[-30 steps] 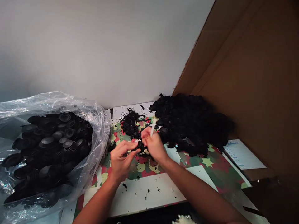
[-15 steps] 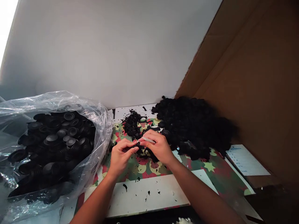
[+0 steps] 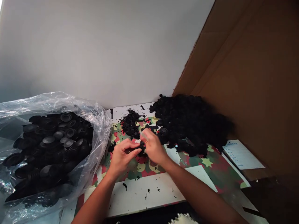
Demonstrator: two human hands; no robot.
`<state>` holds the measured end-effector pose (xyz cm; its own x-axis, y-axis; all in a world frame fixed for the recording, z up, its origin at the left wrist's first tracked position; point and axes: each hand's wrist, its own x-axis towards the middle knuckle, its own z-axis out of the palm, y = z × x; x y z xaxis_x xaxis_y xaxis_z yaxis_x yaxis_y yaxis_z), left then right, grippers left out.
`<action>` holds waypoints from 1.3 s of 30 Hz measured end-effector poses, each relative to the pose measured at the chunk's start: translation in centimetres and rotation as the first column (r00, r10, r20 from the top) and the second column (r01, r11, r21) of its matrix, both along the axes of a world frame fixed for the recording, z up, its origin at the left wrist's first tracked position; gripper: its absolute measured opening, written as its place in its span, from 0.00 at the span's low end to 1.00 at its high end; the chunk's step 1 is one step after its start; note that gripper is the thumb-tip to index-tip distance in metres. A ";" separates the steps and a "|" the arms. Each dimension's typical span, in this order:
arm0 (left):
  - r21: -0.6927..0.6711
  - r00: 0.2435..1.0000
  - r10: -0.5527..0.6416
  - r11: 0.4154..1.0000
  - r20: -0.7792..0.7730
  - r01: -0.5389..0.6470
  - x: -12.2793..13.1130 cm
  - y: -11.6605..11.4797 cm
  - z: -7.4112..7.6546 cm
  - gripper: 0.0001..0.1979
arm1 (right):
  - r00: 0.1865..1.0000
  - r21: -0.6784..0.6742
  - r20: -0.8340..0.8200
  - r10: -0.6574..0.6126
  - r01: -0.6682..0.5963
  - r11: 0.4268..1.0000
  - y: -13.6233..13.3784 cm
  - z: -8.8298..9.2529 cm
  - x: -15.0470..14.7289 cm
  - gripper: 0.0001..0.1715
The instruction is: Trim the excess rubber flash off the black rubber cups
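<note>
At left, a crinkled clear plastic bag (image 3: 100,119) holds round, ribbed black parts (image 3: 48,140); at right lies a dark heap (image 3: 187,124). Centrally, the right hand (image 3: 155,149) grips a slim pale tool (image 3: 144,136), blurred, slanting far-left to near-right; the left hand (image 3: 121,157) pinches a small black piece (image 3: 141,146), axis indiscernible.

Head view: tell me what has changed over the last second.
The slim white tool in the right hand has swung from nearly upright to slanting leftward. Nothing was visibly let go. The left hand still pinches a small black piece; the clear plastic bag of round black parts stayed put.
</note>
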<state>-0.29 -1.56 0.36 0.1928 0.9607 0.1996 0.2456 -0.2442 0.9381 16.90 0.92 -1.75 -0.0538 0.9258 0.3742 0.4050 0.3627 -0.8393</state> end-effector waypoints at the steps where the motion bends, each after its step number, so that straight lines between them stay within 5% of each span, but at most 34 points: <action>1: 0.000 1.000 -0.010 1.000 0.021 0.010 -0.1 0.0 0.0 0.06 | 0.997 -0.052 -0.028 -0.067 0.066 0.996 0.6 -0.2 0.7 0.14; 3: -0.014 0.997 0.001 1.000 0.075 0.001 -0.4 0.0 0.0 0.07 | 0.981 -0.127 -0.066 -0.181 0.171 0.977 1.6 -0.5 2.2 0.15; 10: -0.038 0.961 0.127 0.992 0.247 -0.122 -0.7 0.2 -0.3 0.13 | 0.995 -0.137 -0.085 -0.058 0.045 0.989 1.0 0.0 2.9 0.23; 16: -0.026 0.967 0.132 0.991 0.217 -0.129 -0.7 0.2 -0.2 0.14 | 0.894 -0.304 -0.389 0.223 -0.353 0.885 -1.4 2.1 0.4 0.25; 23: -0.217 0.850 0.151 0.975 0.505 -0.044 0.1 -0.2 -0.6 0.17 | 0.811 -0.312 -0.559 0.172 -0.399 0.862 -2.1 2.4 -0.1 0.27; 28: -0.228 0.825 0.166 0.973 0.541 -0.046 0.5 -0.4 -0.5 0.17 | 0.744 -0.324 -0.649 0.156 -0.456 0.829 -2.2 1.7 -0.1 0.28; 33: -0.234 0.816 0.189 0.970 0.547 -0.068 0.2 -0.3 -0.3 0.18 | 0.804 -0.291 -0.562 0.192 -0.410 0.864 -2.1 1.6 -0.2 0.30; 39: -0.423 0.609 0.267 0.898 0.747 0.124 -0.8 -0.3 0.6 0.16 | 0.821 -0.215 -0.569 0.033 -0.188 0.958 -0.5 -0.1 1.0 0.38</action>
<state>-1.12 -1.85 0.94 0.0801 0.9839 -0.1595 -0.6155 0.1747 0.7685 17.93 0.38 -1.88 -0.0163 0.9916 0.1284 -0.1874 0.1231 -0.9745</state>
